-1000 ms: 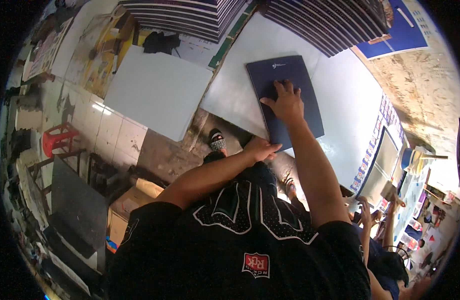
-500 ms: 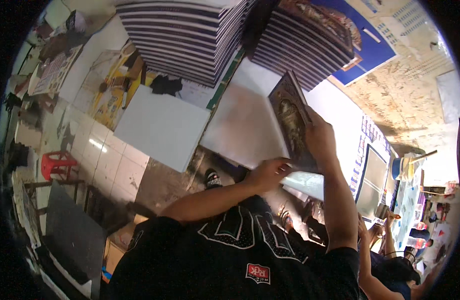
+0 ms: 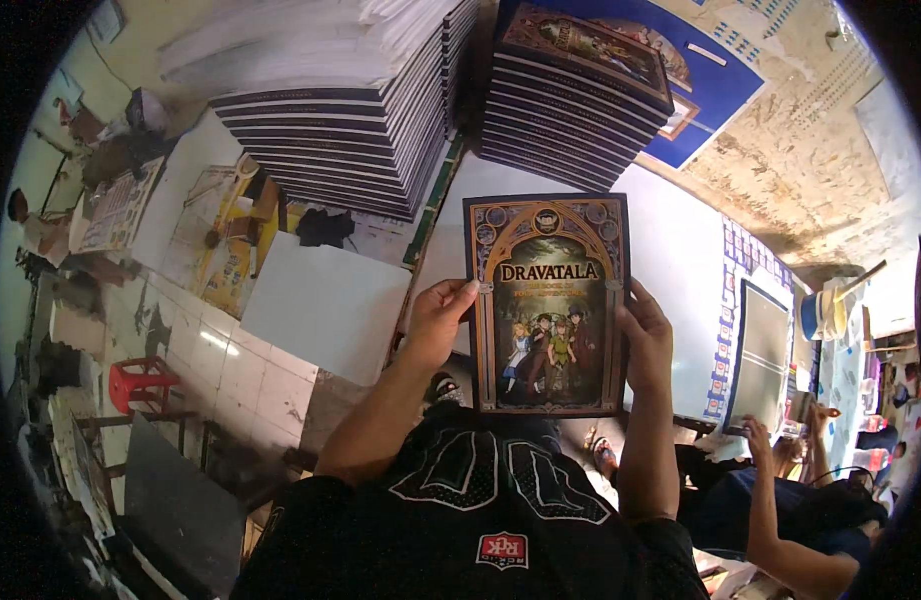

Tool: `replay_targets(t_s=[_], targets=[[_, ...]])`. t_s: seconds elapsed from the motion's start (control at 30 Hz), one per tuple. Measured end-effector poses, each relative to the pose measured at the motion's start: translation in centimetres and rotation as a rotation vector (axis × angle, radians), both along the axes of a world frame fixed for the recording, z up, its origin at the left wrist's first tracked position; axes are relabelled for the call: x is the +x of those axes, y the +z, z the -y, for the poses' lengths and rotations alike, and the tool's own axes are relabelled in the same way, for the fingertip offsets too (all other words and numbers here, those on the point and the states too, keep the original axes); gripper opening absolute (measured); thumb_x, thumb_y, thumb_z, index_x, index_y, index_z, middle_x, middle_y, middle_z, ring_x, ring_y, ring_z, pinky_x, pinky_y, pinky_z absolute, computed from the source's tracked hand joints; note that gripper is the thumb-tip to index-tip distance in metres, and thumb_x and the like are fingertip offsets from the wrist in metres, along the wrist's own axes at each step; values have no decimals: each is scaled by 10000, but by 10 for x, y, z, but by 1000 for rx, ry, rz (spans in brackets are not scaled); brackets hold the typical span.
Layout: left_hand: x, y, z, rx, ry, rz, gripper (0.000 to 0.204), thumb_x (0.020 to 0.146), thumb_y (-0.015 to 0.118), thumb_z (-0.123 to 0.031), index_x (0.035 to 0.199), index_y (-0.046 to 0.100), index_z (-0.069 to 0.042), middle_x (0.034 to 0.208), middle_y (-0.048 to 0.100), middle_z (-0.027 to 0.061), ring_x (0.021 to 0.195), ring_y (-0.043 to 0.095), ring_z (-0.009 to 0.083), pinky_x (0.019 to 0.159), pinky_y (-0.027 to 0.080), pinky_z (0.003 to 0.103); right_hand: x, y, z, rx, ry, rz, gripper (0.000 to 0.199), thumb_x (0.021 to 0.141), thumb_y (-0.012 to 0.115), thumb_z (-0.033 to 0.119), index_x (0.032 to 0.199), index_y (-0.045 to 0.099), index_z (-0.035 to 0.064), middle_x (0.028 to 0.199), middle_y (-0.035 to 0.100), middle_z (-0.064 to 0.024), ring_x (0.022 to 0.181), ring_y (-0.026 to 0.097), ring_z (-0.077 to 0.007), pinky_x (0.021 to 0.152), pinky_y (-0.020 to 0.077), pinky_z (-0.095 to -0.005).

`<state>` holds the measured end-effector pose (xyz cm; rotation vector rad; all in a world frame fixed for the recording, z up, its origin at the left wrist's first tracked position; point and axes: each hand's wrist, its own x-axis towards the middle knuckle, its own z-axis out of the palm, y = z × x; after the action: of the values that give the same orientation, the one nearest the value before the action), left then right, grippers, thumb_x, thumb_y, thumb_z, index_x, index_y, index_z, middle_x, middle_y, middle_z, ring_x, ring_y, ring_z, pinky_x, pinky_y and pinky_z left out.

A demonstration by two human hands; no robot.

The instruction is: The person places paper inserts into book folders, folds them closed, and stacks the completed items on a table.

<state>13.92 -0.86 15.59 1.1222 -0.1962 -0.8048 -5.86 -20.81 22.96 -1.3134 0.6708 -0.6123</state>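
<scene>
- Two hands now hold the book (image 3: 548,305) upright before the chest; a second ago it lay flat, dark back up, on the white table (image 3: 681,250) under the right hand alone.
- It has been lifted and turned, so the front cover can be looked at.
- The left hand (image 3: 441,320) pinches its left edge, the right hand (image 3: 649,335) clasps the right edge; the book sits between both grips.
- The cover looks dark and glossy, with an ornate arch frame and cartoon figures, and no bends that I can see.
- Beyond the grips stand stacks of similar books (image 3: 581,95).
</scene>
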Motion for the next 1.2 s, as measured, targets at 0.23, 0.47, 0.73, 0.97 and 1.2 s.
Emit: replay_targets(t_s=[0.23,0.47,0.73,0.97,1.2], targets=[[11,4,8,112,-70,108,277,959,618,-220,1078,641,30,966,676,46,857,633,109,819,506,267,-3,-32,16,63,-42,41,453,872,576,-35,1311,465,-48,1109,654,-159,992,635,-199,873,506,-312],[51,-7,39,135,-18,58,321,971,590,-276,1116,636,6,904,651,5,857,585,84,790,484,273,13,-16,53,34,129,71,451,878,549,-83,1319,458,-53,1104,658,-142,991,633,-184,869,502,-293],[44,-39,71,68,172,154,414,969,595,-289,1247,566,17,1092,642,96,981,611,152,886,487,299,69,80,127,-110,130,-71,253,898,593,-19,1145,619,-66,1028,682,-94,885,625,-141,831,507,-282],[21,-98,37,864,110,1165,452,869,670,-278,1250,581,-52,1202,602,142,1115,552,323,980,427,433,135,101,169,148,37,376,303,904,574,4,1203,534,-15,1092,642,-111,968,641,-220,881,528,-378],[5,-111,31,872,123,1396,394,856,646,-239,1219,600,-93,1276,495,172,1194,454,390,1008,336,560,291,85,174,387,-167,627,238,925,550,20,1157,534,-28,1114,598,-144,1057,589,-266,959,485,-474]])
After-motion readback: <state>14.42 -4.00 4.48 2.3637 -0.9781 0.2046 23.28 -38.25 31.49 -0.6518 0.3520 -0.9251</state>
